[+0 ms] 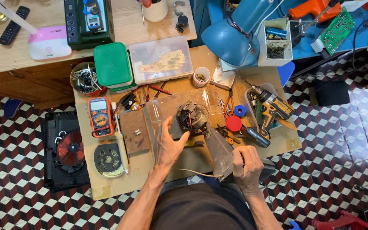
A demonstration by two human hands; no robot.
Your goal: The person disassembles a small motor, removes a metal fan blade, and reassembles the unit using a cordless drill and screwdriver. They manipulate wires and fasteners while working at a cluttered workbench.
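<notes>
Motor (191, 117), a small round one with red wires, sits mid-bench on a brown board (167, 111), just past the left hand (170, 147). That hand lies spread and grasping nothing, thumb raised toward the motor's near side. The right hand (246, 166) is clenched round a dark handle at the bench's front edge, beside a grey metal piece (219, 151). This looks like a steadying step in repair work; the tool tip needs careful placing among the wires.

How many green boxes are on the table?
1: the green box sits at the back of the table, between a tub of wires and a clear tray. Others may be hidden.
</notes>
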